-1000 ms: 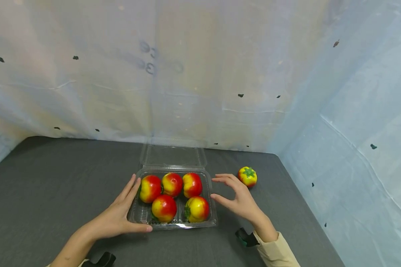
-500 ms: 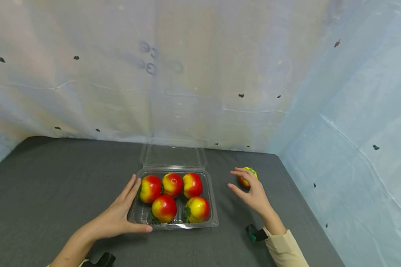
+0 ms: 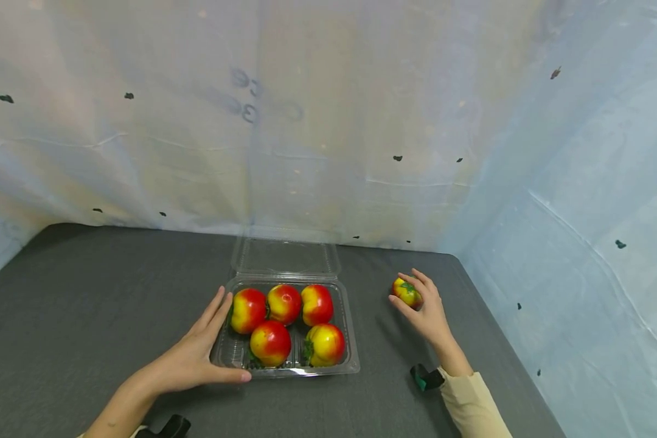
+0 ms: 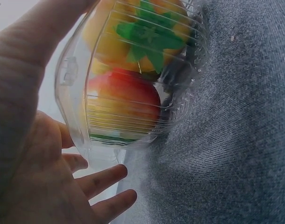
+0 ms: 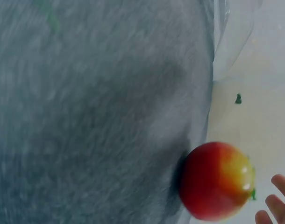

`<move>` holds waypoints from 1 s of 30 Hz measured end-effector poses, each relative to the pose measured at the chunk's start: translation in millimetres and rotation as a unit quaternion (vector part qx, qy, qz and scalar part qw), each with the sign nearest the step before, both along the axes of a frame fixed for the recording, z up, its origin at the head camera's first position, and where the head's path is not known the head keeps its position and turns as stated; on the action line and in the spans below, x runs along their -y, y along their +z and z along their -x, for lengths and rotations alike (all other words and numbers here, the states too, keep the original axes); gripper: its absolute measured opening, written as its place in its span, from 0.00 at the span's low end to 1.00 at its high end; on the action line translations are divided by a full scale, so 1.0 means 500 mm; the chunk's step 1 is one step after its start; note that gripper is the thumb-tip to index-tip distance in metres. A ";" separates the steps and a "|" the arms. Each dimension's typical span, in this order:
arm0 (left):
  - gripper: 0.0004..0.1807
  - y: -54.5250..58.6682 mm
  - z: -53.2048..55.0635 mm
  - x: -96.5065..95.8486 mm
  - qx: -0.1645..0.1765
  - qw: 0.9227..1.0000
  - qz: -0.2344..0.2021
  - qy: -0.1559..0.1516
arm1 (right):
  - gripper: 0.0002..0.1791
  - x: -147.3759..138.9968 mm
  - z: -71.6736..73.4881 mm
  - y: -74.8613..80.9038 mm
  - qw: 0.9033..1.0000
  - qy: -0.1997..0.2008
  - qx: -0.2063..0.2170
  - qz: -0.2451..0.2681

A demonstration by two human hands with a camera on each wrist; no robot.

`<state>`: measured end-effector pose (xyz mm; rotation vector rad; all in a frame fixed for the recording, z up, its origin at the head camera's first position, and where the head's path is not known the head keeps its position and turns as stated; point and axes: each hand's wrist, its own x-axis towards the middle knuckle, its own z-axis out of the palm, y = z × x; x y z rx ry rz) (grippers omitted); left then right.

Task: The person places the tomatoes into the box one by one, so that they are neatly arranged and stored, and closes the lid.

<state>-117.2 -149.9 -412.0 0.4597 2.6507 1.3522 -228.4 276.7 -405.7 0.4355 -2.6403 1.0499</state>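
In the head view, my left hand [image 3: 188, 362] rests against the left side of a clear plastic clamshell box [image 3: 351, 340], its thumb along the front edge and its fingers straight. Inside sit several red-and-yellow fruits [image 3: 271, 344] with green leafy tops, which look like persimmons. The left wrist view shows fruits [image 4: 124, 100] through the box's ribbed wall. My right hand [image 3: 431, 319] is spread at one more such fruit [image 3: 407, 294] on the table, right of the box. The right wrist view shows its fingers [image 5: 283, 185] apart from this fruit [image 5: 212, 179].
The box's clear lid [image 3: 285, 255] lies folded back toward the wall. A dark grey cloth covers the table [image 3: 115, 292]. Pale plastic sheeting [image 3: 328, 121] hangs behind and to the right. A black strap device [image 3: 426, 378] is on the right wrist.
My right hand has moved right from beside the box to the lone fruit, its fingers now over it. The left hand and the box stay in place.
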 end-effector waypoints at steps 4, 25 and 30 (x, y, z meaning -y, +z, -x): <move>0.70 -0.001 0.001 0.000 0.000 1.000 0.000 0.001 | 0.28 -0.011 0.008 -0.006 1.000 -0.015 0.017 -0.006; 0.70 -0.002 0.000 0.000 0.000 1.000 -0.003 0.001 | 0.28 -0.033 0.020 -0.029 0.998 -0.032 0.044 -0.008; 0.70 -0.001 -0.001 0.000 0.000 1.000 -0.002 0.002 | 0.28 -0.029 0.022 -0.030 0.997 -0.046 0.061 -0.012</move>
